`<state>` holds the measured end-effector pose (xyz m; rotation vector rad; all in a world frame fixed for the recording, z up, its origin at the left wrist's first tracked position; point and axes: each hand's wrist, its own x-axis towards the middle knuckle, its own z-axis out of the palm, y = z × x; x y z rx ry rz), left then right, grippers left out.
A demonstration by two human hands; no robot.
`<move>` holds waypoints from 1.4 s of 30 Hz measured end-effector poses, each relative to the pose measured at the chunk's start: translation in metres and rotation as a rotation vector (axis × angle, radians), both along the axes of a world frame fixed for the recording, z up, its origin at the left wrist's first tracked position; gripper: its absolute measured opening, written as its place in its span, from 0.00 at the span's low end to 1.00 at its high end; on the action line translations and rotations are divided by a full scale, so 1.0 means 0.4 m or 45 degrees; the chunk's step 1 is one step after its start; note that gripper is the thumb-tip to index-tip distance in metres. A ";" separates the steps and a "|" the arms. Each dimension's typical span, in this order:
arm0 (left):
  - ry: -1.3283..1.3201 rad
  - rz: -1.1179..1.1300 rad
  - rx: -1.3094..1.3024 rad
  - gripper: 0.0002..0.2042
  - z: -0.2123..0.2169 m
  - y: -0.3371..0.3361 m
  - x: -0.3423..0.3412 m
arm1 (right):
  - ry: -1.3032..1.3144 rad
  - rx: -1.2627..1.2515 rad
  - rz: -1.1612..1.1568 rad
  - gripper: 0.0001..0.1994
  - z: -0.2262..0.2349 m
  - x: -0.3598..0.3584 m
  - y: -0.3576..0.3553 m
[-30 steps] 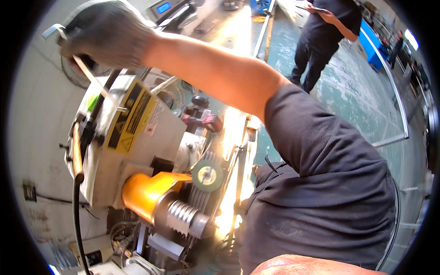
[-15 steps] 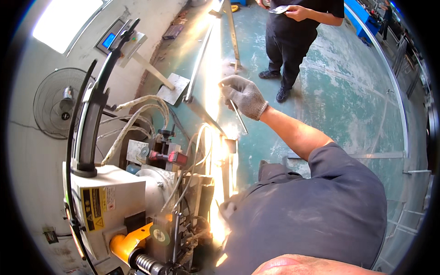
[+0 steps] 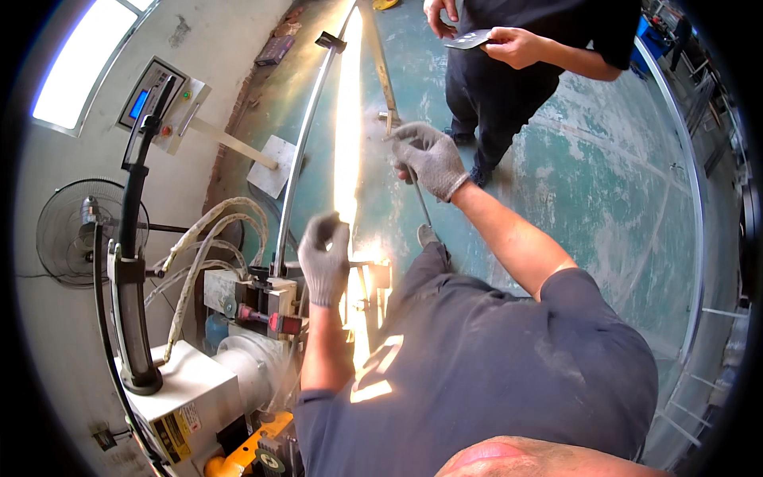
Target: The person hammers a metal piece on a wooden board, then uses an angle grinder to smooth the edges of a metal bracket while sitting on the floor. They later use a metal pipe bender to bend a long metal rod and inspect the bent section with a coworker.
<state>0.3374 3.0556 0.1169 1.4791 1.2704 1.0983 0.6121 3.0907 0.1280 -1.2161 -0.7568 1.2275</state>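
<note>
My right hand (image 3: 431,161), in a grey knit glove, is closed around a thin metal rod (image 3: 422,203). The rod slants down from the fingers over the green floor. To its left, my gloved left hand (image 3: 324,258) is raised beside a glaring strip of light, its fingers curled with thumb and fingertips close together. Whatever it may hold I cannot make out. Just left of that hand, a long metal tube (image 3: 300,155) runs up and away from the machine, with a dark block (image 3: 331,42) on its far part.
A machine (image 3: 191,381) with sheathed hoses (image 3: 208,230) stands at the left. Behind it are a fan (image 3: 89,230) and a control box (image 3: 155,103) on a post. Another person (image 3: 509,87) stands ahead, holding a dark flat piece (image 3: 469,40). A wooden leg (image 3: 377,60) stands near the light.
My left hand has come into view beside the light. My right hand still grips the rod. The view has shifted, so the machine and control box appear farther left.
</note>
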 end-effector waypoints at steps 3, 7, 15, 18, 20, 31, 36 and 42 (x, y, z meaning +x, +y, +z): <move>-0.088 0.121 0.086 0.11 0.023 0.226 0.100 | -0.041 -0.049 -0.011 0.09 0.012 0.059 0.141; -0.114 0.177 0.098 0.12 0.030 0.495 0.185 | 0.105 -0.107 0.109 0.08 -0.033 0.138 0.311; -0.195 0.322 -0.050 0.13 0.046 0.766 0.272 | 0.720 0.072 0.291 0.15 -0.076 0.258 0.619; -0.128 0.384 -0.085 0.14 0.053 0.830 0.292 | 0.421 0.121 0.263 0.14 -0.081 0.259 0.750; -0.111 0.410 -0.123 0.15 0.050 0.870 0.300 | 0.228 0.177 0.292 0.16 -0.082 0.269 0.839; 0.267 0.480 -0.214 0.23 0.054 1.039 0.421 | -1.177 0.331 0.704 0.18 0.091 0.306 1.338; 0.461 0.380 -0.321 0.24 0.037 1.114 0.486 | -1.286 0.090 1.202 0.14 0.149 0.227 1.528; 0.461 0.479 -0.421 0.30 0.046 1.172 0.535 | -1.191 0.077 1.974 0.12 0.047 -0.011 1.765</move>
